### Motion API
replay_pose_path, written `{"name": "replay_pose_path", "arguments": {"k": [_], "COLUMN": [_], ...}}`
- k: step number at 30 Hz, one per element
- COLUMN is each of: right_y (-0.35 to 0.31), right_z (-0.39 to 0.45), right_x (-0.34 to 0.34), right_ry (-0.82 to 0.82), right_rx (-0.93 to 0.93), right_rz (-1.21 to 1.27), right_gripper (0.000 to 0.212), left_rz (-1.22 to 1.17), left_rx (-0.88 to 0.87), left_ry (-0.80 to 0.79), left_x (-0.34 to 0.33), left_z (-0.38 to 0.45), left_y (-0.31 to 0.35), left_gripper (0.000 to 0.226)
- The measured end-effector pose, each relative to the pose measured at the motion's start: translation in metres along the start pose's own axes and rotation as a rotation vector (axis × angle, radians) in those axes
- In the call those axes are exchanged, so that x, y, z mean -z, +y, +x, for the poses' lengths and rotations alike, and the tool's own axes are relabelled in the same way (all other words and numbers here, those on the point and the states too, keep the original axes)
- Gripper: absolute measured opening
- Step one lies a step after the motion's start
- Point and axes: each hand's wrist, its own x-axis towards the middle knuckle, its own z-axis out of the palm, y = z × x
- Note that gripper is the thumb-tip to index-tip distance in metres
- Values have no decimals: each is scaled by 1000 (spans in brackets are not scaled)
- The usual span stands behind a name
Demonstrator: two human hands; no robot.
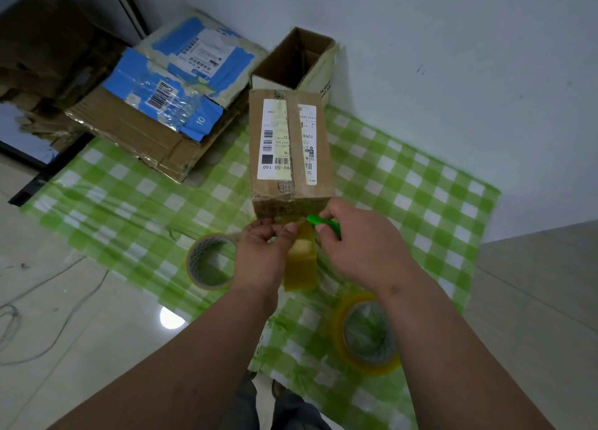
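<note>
A brown cardboard box with white shipping labels and a strip of tape along its top stands on the green checked cloth. My left hand pinches a strip of yellowish tape at the box's near lower edge. A roll of tape hangs from that strip between my hands. My right hand grips a green cutter, its tip at the tape just below the box.
Two more tape rolls lie on the cloth, one at the left and one at the near right. An open empty carton stands behind the box. Flattened boxes are stacked at the back left. Cables lie on the tile floor.
</note>
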Motion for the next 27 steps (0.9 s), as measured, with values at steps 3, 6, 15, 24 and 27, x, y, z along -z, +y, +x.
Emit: {"name": "replay_pose_path", "arguments": {"k": [3,6,15,24,27], "right_y": [15,30,59,25,12], "right_z": [-4,-8,7,5,3], "right_x": [4,4,-32,-34,-38], "right_ry": [-2,2,-201,33,111], "right_rx": [-79,-155,-371,-368,-376], "right_rz": [-11,29,90,624,828], "right_gripper": [13,13,42,19,8], "left_rz": [10,18,63,36,40], "left_rx": [7,12,-14,12,-8], "left_ry": [18,14,-42,-56,-57], "left_x": [-1,-1,5,8,8], "left_z": [1,0,2,2,-1], "left_y": [1,1,-1,1,4], "left_gripper": [23,26,18,11,15]}}
